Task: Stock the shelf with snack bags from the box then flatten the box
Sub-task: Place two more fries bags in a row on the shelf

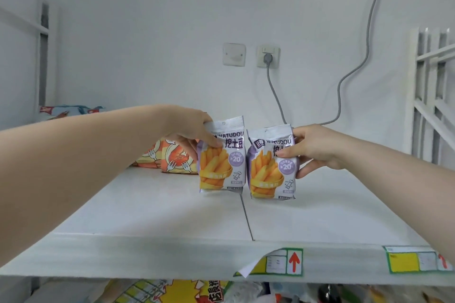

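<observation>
- Shelf (147,204): a white deck that runs away from you to the wall. A seam (246,216) crosses it from the front lip to a spot between the two bags you hold. The box is out of view.
- Left hand (187,128): it reaches in from the left and grasps the left bag at its top left corner. The thumb lies on the printed face and the other fingers are hidden behind the bag.
- Right hand (317,147): it comes in from the right and grasps the right bag by its right edge, thumb on the front and fingers wrapped behind.
- Left bag (221,162): upright, long axis vertical, print facing you, hanging below your fingers. Its foot is at the deck or just above it; contact cannot be judged.
- Right bag (270,167): upright beside the first and nearly touching it, its foot slightly nearer to you.
- Governing relation: each bag lies straight down from its grip and each hand is on its outer side, so you likely need only lower, let go and draw the hands outward. A tall bag on a narrow foot may topple.
- Orange bags (170,157): already stocked, lying behind and to the left of the left bag.
- Labels (283,261): price tags on the front lip, one peeling.
</observation>
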